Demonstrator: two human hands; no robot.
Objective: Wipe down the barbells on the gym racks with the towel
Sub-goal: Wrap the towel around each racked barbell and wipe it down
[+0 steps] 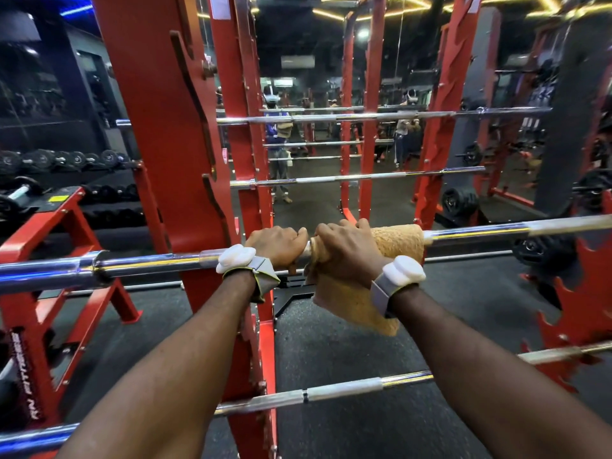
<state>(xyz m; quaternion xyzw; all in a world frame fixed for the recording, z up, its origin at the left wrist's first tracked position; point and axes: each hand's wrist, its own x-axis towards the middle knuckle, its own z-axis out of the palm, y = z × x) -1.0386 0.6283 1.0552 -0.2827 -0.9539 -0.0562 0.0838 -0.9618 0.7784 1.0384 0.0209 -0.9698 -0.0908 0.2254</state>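
Both forearms run up toward twelve o'clock, where my left hand curls round the bare steel of the barbell. At its three o'clock my right hand clamps the tan towel wrapped about the same bar, loose end hanging toward six. I judge the bar heavy, stiff and slick on the red rack. The soft towel may bunch, so I'd squeeze through the wrap.

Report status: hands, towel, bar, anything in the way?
Left hand grips bare barbell. Right hand grips towel wrapped round the same bar. Red rack upright stands just behind the bar by the left hand; shaft right of towel bare.
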